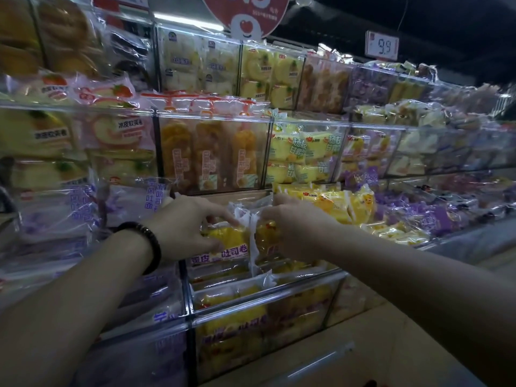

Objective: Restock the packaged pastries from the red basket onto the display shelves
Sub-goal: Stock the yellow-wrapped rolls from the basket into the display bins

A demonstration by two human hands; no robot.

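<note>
Both hands reach into one clear bin [268, 286] of the display shelves, at mid height. My left hand [184, 222], with a dark bead bracelet on the wrist, grips a yellow packaged pastry with purple lettering [229, 241]. My right hand [290, 227] grips a second yellow packaged pastry [265, 238] right beside the first; the two packs touch. More yellow packs lie under them in the same bin. The red basket is out of view.
Clear acrylic bins of wrapped pastries fill the shelves: purple packs [64, 213] to the left, orange ones [209, 155] above, yellow packs [335, 202] to the right. A 9.9 price tag [382, 46] hangs at upper right. A tan floor [363, 344] lies below.
</note>
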